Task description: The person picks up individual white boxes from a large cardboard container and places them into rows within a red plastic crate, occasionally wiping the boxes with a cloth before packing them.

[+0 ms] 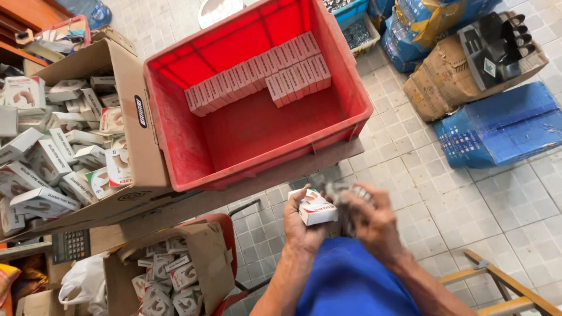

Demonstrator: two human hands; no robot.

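My left hand (300, 225) holds a small white and red carton (317, 209) in front of my chest. My right hand (374, 225) grips a bunch of small grey metal parts (346, 193) right beside the carton's open end; this hand is blurred. A little beyond my hands stands a red plastic crate (175, 126) with two rows of the same small cartons (257, 73) standing on edge along its far side.
A large open cardboard box (137, 111) full of white cartons lies at left. A smaller cardboard box (205, 257) with cartons sits at lower left beside a calculator (70, 246). Blue sacks (503, 126) and a torn cardboard box (451, 79) lie at right. A wooden frame (503, 287) stands at lower right.
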